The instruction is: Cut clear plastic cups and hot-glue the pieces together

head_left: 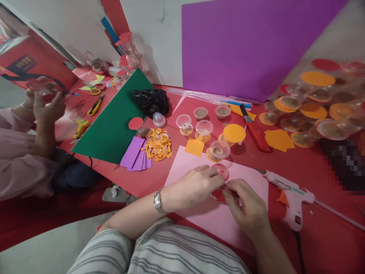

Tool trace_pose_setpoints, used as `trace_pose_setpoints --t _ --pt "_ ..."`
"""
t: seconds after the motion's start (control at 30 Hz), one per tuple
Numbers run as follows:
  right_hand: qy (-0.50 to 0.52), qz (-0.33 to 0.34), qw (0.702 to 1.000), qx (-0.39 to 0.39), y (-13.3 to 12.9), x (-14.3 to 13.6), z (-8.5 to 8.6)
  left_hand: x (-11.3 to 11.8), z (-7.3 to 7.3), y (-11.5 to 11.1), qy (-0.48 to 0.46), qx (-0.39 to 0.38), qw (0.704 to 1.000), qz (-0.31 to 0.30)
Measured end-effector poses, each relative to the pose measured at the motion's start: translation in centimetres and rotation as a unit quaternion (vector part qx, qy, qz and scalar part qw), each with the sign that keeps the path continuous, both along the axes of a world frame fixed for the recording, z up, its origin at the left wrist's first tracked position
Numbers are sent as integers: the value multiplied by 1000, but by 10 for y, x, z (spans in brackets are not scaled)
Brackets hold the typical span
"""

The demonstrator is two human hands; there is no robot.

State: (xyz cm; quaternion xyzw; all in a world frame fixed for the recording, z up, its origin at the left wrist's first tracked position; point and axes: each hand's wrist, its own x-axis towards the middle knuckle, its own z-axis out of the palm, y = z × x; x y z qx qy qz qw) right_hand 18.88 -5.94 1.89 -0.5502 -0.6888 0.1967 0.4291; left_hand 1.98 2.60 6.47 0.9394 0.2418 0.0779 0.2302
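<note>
My left hand (199, 186), with a watch on the wrist, is closed around a small clear plastic cup (221, 172) that looks tilted. A red disc (219, 195) shows below its fingers, at the cup's other end. My right hand (248, 205) pinches at the near edge of the same piece, its thumb and fingertips meeting those of my left hand. The exact contact is partly hidden by my fingers. Under both hands lies a pink sheet (182, 171). Just beyond them stands a clear cup on an orange disc (220, 149), with a larger orange disc (234, 133) behind it.
A white hot glue gun (291, 194) lies at right, near a red-handled cutter (258, 135). Stacked cup pieces (316, 102) rise at far right. Orange scraps (158, 145), purple cards (136, 154) and a green board (114, 121) are left. Another person's hands (48, 99) hold a clear cup.
</note>
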Motion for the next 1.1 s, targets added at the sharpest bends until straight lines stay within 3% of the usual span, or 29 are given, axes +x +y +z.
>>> trace_pose_setpoints --t 0.17,0.33,0.47,0.67,0.77,0.9,1.1 --pt "-38 23 997 61 1 3 -2 3 -6 2 -44 -113 993 16" --pt "-89 -26 987 132 -1 3 -2 6 -8 1 -124 -255 957 55" --pt "-78 -54 984 152 -5 0 1 9 -5 1 -150 -281 939 131" --pt "49 -33 995 86 -10 1 7 1 -5 17 -152 -147 948 237" --pt "163 -64 984 26 -10 -3 11 -2 -6 20 -162 -104 946 261" --pt "274 -109 951 -96 -6 -15 14 7 -6 9 -182 -175 940 229" --pt "277 -128 946 -113 -4 -12 1 16 -3 -2 -232 -328 893 206"
